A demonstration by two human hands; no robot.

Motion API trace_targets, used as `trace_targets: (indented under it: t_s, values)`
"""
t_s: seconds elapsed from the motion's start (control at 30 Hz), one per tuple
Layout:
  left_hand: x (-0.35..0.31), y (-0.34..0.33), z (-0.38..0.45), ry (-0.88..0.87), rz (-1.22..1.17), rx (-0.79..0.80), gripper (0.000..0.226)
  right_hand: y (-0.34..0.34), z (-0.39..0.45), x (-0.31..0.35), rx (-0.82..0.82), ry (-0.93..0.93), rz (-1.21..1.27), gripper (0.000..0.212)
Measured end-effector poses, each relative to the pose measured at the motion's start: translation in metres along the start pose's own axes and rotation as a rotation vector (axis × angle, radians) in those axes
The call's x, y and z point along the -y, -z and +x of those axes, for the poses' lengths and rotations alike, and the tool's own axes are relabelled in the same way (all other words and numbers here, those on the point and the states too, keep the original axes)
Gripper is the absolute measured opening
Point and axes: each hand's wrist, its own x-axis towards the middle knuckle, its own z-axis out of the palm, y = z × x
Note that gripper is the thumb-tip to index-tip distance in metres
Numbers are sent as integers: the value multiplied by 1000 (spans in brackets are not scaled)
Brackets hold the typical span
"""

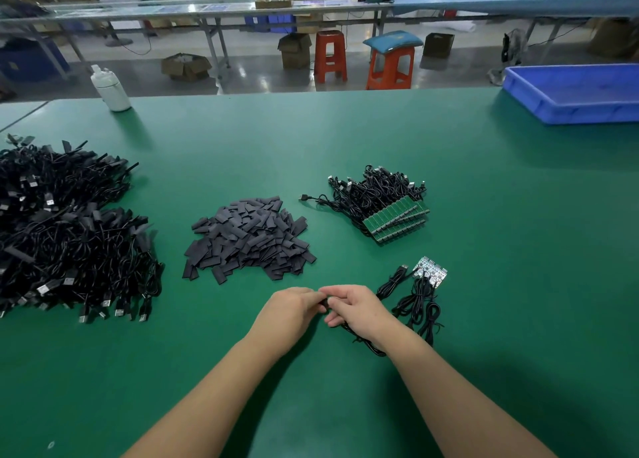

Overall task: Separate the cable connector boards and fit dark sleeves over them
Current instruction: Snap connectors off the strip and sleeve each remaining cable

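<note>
at lower centre the left hand [294, 314] and right hand [356, 307] meet fingertip to fingertip, pinching one small dark piece between them, too hidden to tell its long axis; a black cable [366, 345] trails from under the right palm toward the lower right. just right of them lies a short strip of boards [430, 268] with cables, and farther up sit the dark sleeves [249, 238] at centre, a green board panel [394, 222] angled up to the right, and a sleeved cable heap [69, 233] at left.

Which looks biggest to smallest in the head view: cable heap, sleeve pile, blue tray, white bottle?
1. Cable heap
2. Blue tray, partly cut off by the frame and farther away, so unsure against the sleeve pile
3. White bottle
</note>
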Motion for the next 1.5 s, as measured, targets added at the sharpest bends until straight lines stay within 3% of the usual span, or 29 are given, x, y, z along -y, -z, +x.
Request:
trace_targets:
  t_s: [0.3,0.43,0.53,0.6,0.67,0.73,0.87,0.97,1.03,1.17,1.27,1.37,1.43,1.5]
  values:
    - [-7,-6,13,-31,442,190,27,0,0,1,-6,-2,-12,39]
    - [-9,-10,16,-23,468,194,27,-2,-2,3,-16,26,-40,40]
    - [-14,-15,12,128,226,-39,42,-7,-3,5,-80,28,-80,41]
    - [-22,-20,10,300,-18,-215,53,-9,-3,6,-121,9,-6,39]
    - [-29,-23,7,480,-266,-325,51,-8,-4,10,-167,14,128,37]
    - [-36,-25,3,584,-382,-307,32,-8,-6,15,-238,17,360,34]
    - [-45,-24,-2,548,-498,-177,17,-9,-5,29,-267,40,1044,32]
    - [-42,-13,1,588,-665,-171,14,-15,-4,42,-234,77,1146,32]
    - [-35,-1,1,609,-691,-189,14,-13,-6,49,-225,101,960,32]
    - [6,38,-13,631,-410,-323,12,24,-9,50,-472,216,-249,33]
    - [53,77,-31,683,-107,-401,26,69,-11,39,-670,204,-802,38]
    - [106,113,-45,773,247,-452,38,103,-12,23,-689,-70,-1005,52]
    - [136,130,-53,884,330,-413,43,115,-12,18,-617,-211,-942,62]
    - [156,136,-62,983,308,-322,51,119,-13,14,-568,-239,-803,65]
